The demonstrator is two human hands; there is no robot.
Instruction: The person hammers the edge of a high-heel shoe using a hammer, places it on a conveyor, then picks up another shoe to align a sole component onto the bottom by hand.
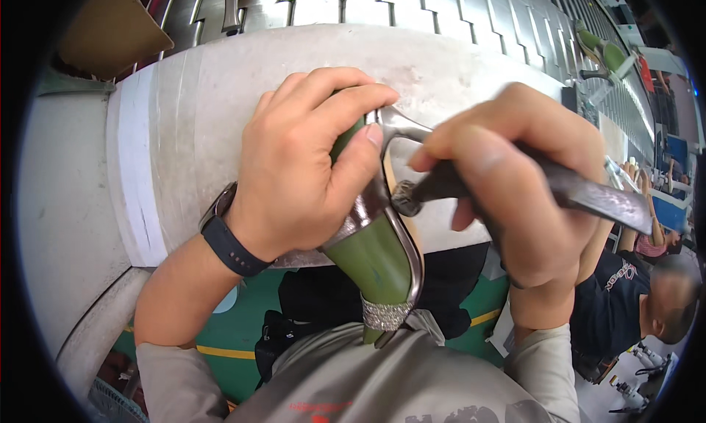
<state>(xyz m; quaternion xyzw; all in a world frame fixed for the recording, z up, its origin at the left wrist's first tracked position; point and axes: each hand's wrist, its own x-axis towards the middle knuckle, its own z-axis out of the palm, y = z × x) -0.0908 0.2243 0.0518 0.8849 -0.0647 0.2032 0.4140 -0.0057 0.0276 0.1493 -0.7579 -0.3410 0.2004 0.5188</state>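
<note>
A shoe on a green last (371,257) lies sole side toward the right, its upper made of shiny pewter-coloured straps. A glittery band (386,314) circles the narrow end nearest my body. My left hand (301,158) is closed over the last and strap, thumb pressing near the edge. Wrapped in my right hand (522,173) is a dark hammer (610,202), blurred by motion. Its rough blunt end touches or nearly touches the shoe's right edge; its flat end sticks out right of my fist. My fingers hide most of the handle.
The pale padded bench (220,77) lies under my hands. Beyond it runs a slatted metal conveyor (338,8) carrying another metallic strap shoe (232,4) and green lasts (614,55) farther right. A brown curved sheet (110,30) stands back left. Another person (625,298) is at the right.
</note>
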